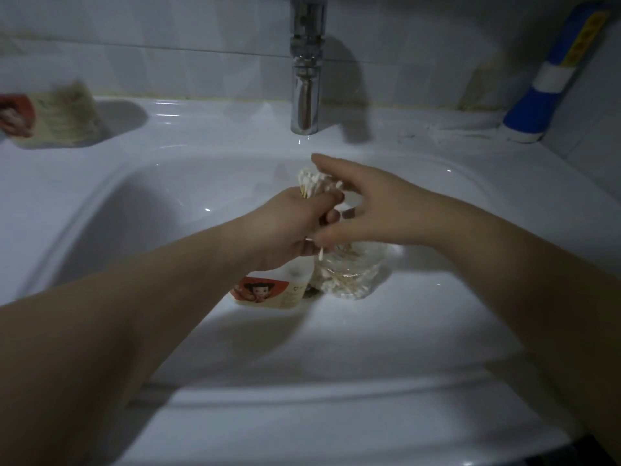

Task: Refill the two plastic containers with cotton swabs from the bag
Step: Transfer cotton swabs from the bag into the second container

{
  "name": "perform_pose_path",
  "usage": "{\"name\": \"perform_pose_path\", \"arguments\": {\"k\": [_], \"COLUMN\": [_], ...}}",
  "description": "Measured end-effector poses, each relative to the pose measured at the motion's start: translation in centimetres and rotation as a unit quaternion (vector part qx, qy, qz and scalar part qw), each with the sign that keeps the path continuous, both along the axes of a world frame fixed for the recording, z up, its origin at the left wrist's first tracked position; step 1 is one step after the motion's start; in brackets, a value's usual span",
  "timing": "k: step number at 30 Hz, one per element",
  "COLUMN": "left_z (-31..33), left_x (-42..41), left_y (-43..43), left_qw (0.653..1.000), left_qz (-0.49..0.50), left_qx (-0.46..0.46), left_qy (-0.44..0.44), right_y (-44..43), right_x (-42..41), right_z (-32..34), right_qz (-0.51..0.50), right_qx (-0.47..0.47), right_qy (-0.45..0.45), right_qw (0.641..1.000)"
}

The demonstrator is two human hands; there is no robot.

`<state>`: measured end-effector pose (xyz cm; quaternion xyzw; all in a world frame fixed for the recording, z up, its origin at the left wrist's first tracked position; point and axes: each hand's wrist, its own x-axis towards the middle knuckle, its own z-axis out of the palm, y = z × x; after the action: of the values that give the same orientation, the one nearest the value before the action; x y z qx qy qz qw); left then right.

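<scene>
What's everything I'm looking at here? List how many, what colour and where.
sink: one, white, fills the view
tap: one, chrome, behind the basin
blue bottle: one, blue and white, leaning in the far right corner
labelled packs: two, pale with a red-orange picture; one on the left ledge, one in the basin
clear pack: one, transparent, swabs inside, in the basin under the hands; bag or tub, cannot tell
swab bundle: one, white tips, above the basin
left hand: grips the swab bundle
right hand: fingers spread beside the bundle
</scene>
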<state>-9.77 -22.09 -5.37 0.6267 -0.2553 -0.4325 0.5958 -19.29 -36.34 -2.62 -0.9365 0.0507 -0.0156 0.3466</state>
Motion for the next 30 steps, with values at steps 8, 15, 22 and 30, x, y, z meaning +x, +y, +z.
{"name": "perform_pose_path", "arguments": {"k": [8, 15, 22, 30], "left_z": [0.7, 0.8, 0.6, 0.2], "left_x": [0.5, 0.3, 0.2, 0.7], "left_y": [0.1, 0.2, 0.2, -0.2], "left_qw": [0.992, 0.995, 0.996, 0.993], "left_qz": [0.023, 0.007, 0.053, 0.108], "left_qx": [-0.053, -0.033, -0.029, -0.032], "left_qy": [0.112, 0.097, 0.062, 0.037], "right_y": [0.6, 0.2, 0.0, 0.1], "right_x": [1.2, 0.8, 0.3, 0.6], "right_z": [-1.0, -0.8, -0.5, -0.7], "right_qz": [0.006, -0.005, -0.012, -0.004], "right_qx": [-0.164, -0.059, -0.051, -0.194], "right_qy": [-0.081, -0.081, 0.029, 0.126], "right_qw": [0.983, 0.995, 0.998, 0.973]}}
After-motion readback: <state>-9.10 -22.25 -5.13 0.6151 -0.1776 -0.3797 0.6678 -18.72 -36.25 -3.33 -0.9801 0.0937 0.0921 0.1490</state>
